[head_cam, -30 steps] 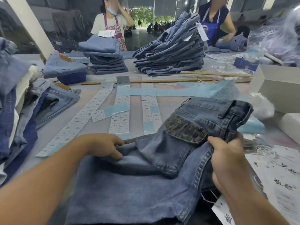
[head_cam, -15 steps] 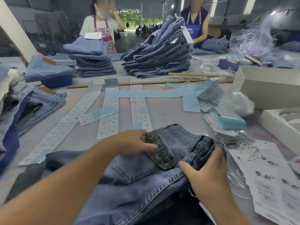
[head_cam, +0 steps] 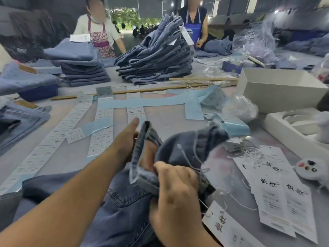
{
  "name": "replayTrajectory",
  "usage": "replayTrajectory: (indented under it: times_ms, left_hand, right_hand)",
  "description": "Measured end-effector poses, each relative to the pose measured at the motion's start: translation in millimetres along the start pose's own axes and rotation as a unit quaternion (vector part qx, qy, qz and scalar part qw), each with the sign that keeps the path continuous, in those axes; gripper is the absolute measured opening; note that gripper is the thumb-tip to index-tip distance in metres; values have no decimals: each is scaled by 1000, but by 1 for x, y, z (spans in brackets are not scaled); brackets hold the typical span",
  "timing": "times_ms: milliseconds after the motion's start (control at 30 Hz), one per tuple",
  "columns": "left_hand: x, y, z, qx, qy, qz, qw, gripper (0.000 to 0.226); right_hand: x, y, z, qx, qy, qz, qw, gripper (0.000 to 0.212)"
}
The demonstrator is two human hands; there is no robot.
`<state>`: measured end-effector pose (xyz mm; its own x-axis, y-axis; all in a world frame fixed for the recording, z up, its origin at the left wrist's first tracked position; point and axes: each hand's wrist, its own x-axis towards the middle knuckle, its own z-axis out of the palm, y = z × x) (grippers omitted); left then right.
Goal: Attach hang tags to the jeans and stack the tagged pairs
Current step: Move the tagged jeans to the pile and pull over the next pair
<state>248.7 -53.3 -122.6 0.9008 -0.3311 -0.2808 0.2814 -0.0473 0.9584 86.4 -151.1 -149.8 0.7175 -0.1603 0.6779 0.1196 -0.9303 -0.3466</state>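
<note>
Both hands work the jeans (head_cam: 124, 207) at the near edge of the table (head_cam: 160, 122); right hand (head_cam: 175, 189) has fingers curled round a bunched fold of the waistband, gripping it w/ knuckles up; left hand (head_cam: 131, 139) is slid inside the waist opening, index finger straight & pointing away, other fingers hidden by denim, so can't tell whether it grips or just spreads the cloth. Jeans lie crumpled on the table's near edge, back pocket facing up under the left forearm, waistband lifted off the surface. White string (head_cam: 188, 157) trails over the raised denim; a hang tag (head_cam: 226, 227) w/ black characters lies just right of the right wrist, its cord end near the jeans, attachment unclear. More hang tags (head_cam: 284, 198) lie flat on the table's right side, loose cords (head_cam: 252, 154) beside them. Sticker strips (head_cam: 101, 129) run across the table's middle; blue backing strip (head_cam: 142, 103) crosses them. On the table's far side sit a leaning stack of jeans (head_cam: 156, 56) & a neater stack (head_cam: 81, 66); two people stand behind them. White box (head_cam: 277, 90) at the table's right.
</note>
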Motion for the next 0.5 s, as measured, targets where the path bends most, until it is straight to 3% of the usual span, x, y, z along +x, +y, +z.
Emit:
replayTrajectory:
  times_ms: [67, 133, 233, 400, 500]
  left_hand:
    - [-8, 7, -7, -14, -95, -55, 994, 65]
    - [-16, 8, -2, 107, -130, -71, 983, 43]
    - [-19, 3, 8, 168, -96, -67, 979, 17]
    - [-23, 1, 2, 179, -63, -72, 979, 12]
    - [-26, 3, -1, 189, -58, -69, 978, 16]
  right_hand:
    - [-2, -7, 6, -27, -48, -11, 998, 56]
    - [-1, -7, 10, -39, -90, 11, 995, 60]
    - [0, -2, 8, -39, -118, 38, 991, 62]
    - [-4, 18, -2, -30, -120, 104, 987, 69]
    - [-3, 37, -13, -40, -187, 171, 967, 108]
